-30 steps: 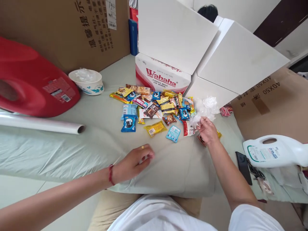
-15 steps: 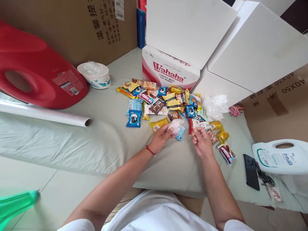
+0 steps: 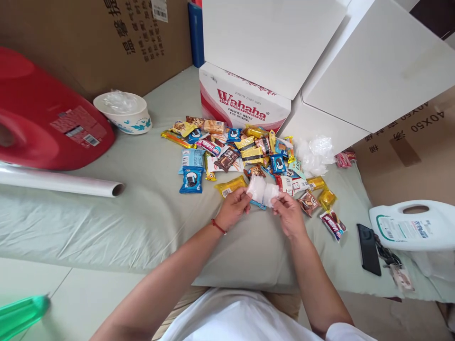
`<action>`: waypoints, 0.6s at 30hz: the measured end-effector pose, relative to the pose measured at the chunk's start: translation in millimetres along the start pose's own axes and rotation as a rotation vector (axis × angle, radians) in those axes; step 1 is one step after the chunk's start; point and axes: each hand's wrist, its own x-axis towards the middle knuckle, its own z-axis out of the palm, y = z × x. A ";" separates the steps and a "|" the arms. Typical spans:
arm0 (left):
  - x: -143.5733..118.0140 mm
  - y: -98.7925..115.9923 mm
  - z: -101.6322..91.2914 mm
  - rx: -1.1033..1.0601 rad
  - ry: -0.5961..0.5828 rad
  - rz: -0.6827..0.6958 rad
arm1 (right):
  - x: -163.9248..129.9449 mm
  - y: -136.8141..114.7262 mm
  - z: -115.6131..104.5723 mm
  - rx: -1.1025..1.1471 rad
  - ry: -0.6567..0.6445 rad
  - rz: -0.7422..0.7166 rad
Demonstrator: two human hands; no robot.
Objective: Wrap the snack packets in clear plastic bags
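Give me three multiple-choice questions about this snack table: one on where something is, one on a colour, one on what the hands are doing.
1. Where does the black phone lie?
A. beside the white jug
B. inside the paper bowl
C. on the Wahaha box

2. What colour is the big jug at the left edge?
A. white
B. red
C. blue

3. How is the clear plastic bag held?
A. left hand only
B. lying loose, untouched
C. between both hands

Answers:
1. A: the phone lies on the sheet just left of the white jug.
2. B: its whole body is red, with a small label.
3. C: the left hand and the right hand each pinch one side of the bag, in front of the snack pile.
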 end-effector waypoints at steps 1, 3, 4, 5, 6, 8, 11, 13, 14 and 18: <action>0.9 2.0 -0.1 -0.030 0.007 -0.014 | 1.7 -5.4 -6.8 -0.009 0.086 -0.046; 1.6 4.5 0.1 -0.079 0.012 -0.043 | 12.4 -19.9 -22.0 -0.089 0.326 -0.218; 1.5 5.0 0.3 -0.095 0.014 -0.053 | 22.1 -28.4 -29.9 -0.162 0.456 -0.327; 1.3 5.1 0.4 -0.109 0.013 -0.059 | 34.5 -37.2 -37.6 -0.252 0.573 -0.434; 1.0 4.9 0.4 -0.123 0.007 -0.060 | 48.9 -45.7 -44.8 -0.355 0.657 -0.524; 0.7 4.2 0.6 -0.162 -0.014 -0.052 | 78.9 -60.0 -56.0 -0.568 0.660 -0.588; 0.7 4.3 1.4 -0.255 -0.022 -0.010 | 103.3 -68.1 -57.7 -0.767 0.387 -0.442; 0.5 5.0 2.1 -0.344 -0.019 0.003 | 94.9 -61.1 -46.8 -0.742 0.241 -0.396; 0.2 5.3 2.4 -0.385 -0.025 -0.002 | 84.2 -53.9 -38.9 -0.684 0.180 -0.396; -1.4 5.4 3.2 -0.502 -0.099 -0.067 | 31.3 -14.9 -4.3 -0.383 -0.153 -0.192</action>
